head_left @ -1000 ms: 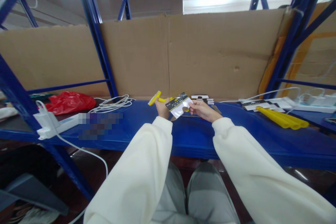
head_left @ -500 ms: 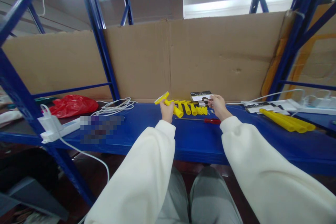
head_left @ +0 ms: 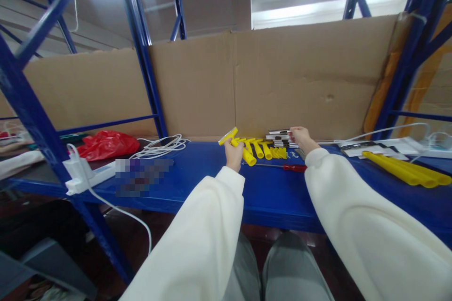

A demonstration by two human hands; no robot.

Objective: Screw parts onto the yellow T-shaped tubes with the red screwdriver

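My left hand (head_left: 233,154) is closed round a yellow T-shaped tool (head_left: 228,136), its head raised up and to the left. Several yellow tools (head_left: 259,149) lie in a row just right of that hand. Behind and to the right of them is a stack of black-and-white packets (head_left: 280,138). My right hand (head_left: 300,136) has its fingers pinched at the right end of the top packet. Small yellow pieces (head_left: 279,153) lie in front of the stack. A screwdriver with a red handle (head_left: 294,168) rests nearer me on the blue shelf (head_left: 212,188).
Yellow tubes (head_left: 402,169) and flat packets (head_left: 370,149) lie at the right. On the left are a red plastic bag (head_left: 109,145), coiled white cable (head_left: 162,146) and a power strip (head_left: 95,174). A cardboard panel (head_left: 275,80) stands behind, between blue posts.
My right hand has lowered the packet it held onto the stack, where the packet now lies flatter. My left hand still holds the yellow tool. The whole view has shifted slightly.
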